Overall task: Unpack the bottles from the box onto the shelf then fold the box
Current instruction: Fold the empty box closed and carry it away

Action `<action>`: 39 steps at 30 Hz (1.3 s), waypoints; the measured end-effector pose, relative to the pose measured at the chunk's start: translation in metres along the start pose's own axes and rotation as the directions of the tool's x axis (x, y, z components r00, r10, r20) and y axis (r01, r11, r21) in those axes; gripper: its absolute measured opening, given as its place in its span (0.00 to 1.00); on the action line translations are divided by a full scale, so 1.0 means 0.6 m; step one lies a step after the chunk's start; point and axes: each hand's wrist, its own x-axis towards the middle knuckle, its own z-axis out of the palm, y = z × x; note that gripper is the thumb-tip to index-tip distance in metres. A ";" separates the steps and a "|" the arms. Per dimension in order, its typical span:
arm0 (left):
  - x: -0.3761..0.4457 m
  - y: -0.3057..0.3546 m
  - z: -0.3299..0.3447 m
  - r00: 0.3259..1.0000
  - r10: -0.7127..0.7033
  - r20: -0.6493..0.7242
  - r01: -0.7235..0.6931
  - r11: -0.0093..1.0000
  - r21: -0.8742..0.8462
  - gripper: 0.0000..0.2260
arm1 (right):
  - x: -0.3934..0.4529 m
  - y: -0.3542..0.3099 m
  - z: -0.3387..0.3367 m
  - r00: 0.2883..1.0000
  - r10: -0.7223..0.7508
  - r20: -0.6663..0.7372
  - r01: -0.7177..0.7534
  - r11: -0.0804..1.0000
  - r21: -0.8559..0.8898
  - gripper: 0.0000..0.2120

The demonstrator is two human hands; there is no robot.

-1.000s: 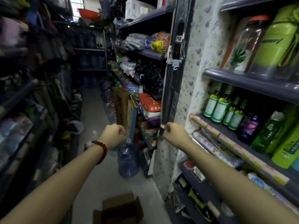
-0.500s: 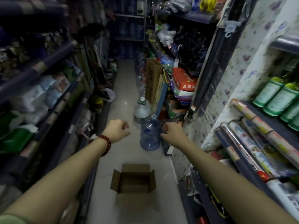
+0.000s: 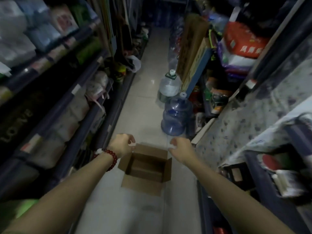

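**Reach for the empty box, fold step next**

Open brown cardboard box (image 3: pixel 145 168) sits on pale tiled aisle floor (image 3: pixel 140 107), 4 flaps up, inside looks empty; no bottles seen in it. Left hand (image 3: pixel 122 146) with red bead bracelet (image 3: pixel 111 157) and right hand (image 3: pixel 180 149) hover above its far corners, fingers loosely curled and apart, holding nothing. Best approach: grip 2 opposite flaps, lift, press walls flat; mind the blue water jug (image 3: pixel 176 115) just beyond.
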 end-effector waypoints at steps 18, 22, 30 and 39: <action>0.266 -0.331 0.501 0.999 -0.033 -0.035 0.033 0.999 0.003 0.14 | 0.214 0.289 0.566 0.990 -0.031 0.135 0.036 0.999 -0.031 0.04; 0.313 -0.383 0.583 0.999 0.003 -0.034 -0.001 0.999 0.051 0.14 | 0.250 0.316 0.667 0.994 -0.044 0.102 0.036 0.997 0.073 0.03; 0.372 -0.435 0.632 0.987 0.082 -0.137 -0.066 0.991 0.115 0.15 | 0.276 0.330 0.760 0.997 -0.052 0.057 0.042 0.986 0.164 0.10; 0.411 -0.486 0.616 0.934 -0.057 -0.353 0.039 0.998 -0.058 0.31 | 0.281 0.354 0.744 0.997 -0.073 0.033 0.069 0.991 0.119 0.05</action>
